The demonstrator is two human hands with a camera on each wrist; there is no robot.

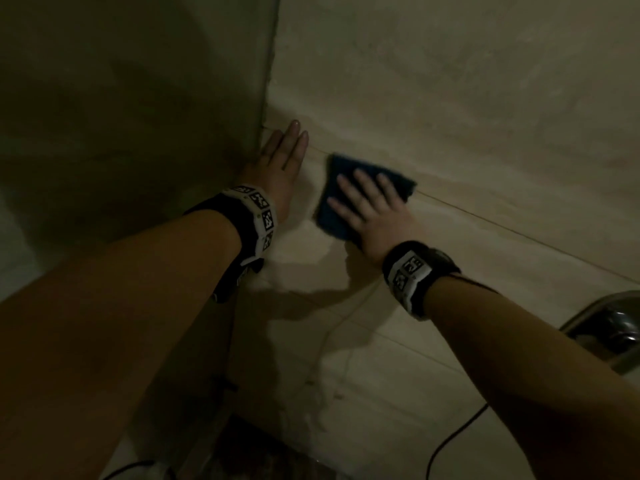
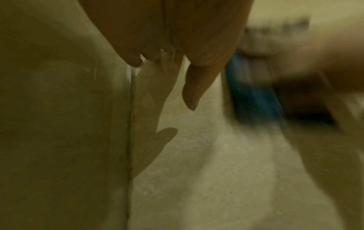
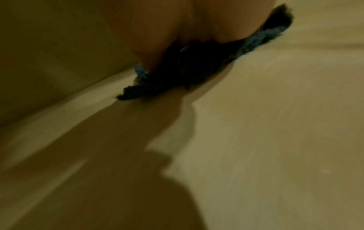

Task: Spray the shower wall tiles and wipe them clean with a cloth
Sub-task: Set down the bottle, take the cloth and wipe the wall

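A dark blue cloth (image 1: 337, 197) lies flat against the beige tiled shower wall (image 1: 467, 116). My right hand (image 1: 370, 206) presses it to the tiles with straight, spread fingers. My left hand (image 1: 284, 157) rests flat on the wall beside the corner, fingers straight, holding nothing, a short way left of the cloth. In the left wrist view the left hand's fingers (image 2: 195, 87) point along the wall and the cloth (image 2: 254, 93) shows as a blue blur. In the right wrist view the cloth (image 3: 197, 68) bunches under my palm. No spray bottle is in view.
A second wall (image 1: 121, 116) meets the tiled one at a dark corner seam (image 1: 268, 81) just left of my left hand. A chrome fixture (image 1: 609, 327) juts out at the lower right. A dark cable (image 1: 457, 434) hangs below.
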